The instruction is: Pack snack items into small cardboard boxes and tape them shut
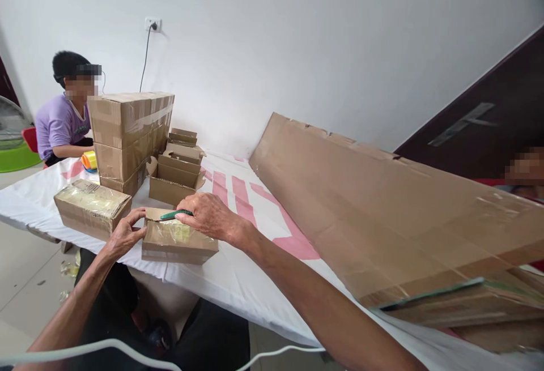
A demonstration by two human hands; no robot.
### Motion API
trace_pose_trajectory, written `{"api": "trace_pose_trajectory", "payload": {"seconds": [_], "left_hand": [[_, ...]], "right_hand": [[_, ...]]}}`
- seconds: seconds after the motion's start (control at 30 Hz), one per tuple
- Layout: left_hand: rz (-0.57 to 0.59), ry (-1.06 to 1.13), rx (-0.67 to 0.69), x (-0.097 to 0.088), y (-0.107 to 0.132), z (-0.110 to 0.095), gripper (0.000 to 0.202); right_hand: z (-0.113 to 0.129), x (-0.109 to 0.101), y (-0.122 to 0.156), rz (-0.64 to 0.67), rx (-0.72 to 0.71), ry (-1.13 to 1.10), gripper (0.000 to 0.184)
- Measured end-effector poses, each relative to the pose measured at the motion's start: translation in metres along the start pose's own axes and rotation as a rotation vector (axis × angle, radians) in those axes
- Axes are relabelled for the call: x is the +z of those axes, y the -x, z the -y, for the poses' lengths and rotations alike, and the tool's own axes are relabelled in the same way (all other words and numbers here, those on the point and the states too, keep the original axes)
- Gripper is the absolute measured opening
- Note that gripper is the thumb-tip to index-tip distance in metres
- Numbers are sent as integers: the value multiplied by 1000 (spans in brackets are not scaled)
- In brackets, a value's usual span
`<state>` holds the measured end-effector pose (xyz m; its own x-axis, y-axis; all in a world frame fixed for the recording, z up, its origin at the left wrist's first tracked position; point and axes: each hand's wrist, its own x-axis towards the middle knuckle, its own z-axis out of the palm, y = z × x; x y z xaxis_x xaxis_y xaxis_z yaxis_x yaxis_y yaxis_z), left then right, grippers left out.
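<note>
A small cardboard box (181, 249) with clear tape and a yellowish label on top stands near the table's front edge. My left hand (125, 234) grips its left end, fingers at the upper corner and thumb against the side. In my right hand (208, 215) is a slim green utility knife (173, 214), lying low over the taped top beside a raised flap at the back left. Its blade cannot be made out. Another taped box (91, 207) rests just to the left. Behind the gripped box sits an open cardboard box (172, 184) with its flaps up.
A tall stack of taped boxes (127, 124) stands at the back left, with a yellow tape roll (89, 160) beside it. A large cardboard sheet (382, 207) leans along the right. Across the table sits a person in purple (62, 122). White cables cross the bottom.
</note>
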<state>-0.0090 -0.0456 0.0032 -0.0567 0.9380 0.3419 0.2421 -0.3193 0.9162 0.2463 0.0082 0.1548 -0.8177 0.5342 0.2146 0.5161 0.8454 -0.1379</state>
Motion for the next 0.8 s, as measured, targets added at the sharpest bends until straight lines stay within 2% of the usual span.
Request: {"api": "trace_pose_trajectory", "payload": {"seconds": [0.2,0.43,0.53,0.63,0.8], "left_hand": [[18,26,-9,1,0,-2,41],[10,-16,-17,0,-2,-8,39],[30,-27,-25,-1,-4,-11,38],[55,-46,-32,-1,-6,-14,37],[14,-67,-28,-1,-10,-13,37]], "right_hand": [[13,-1,-9,79,40,117,26],[19,-15,-17,145,79,212,27],[8,-16,-9,138,61,200,26],[-15,-13,8,103,48,136,25],[-61,-13,59,10,203,21,32]]}}
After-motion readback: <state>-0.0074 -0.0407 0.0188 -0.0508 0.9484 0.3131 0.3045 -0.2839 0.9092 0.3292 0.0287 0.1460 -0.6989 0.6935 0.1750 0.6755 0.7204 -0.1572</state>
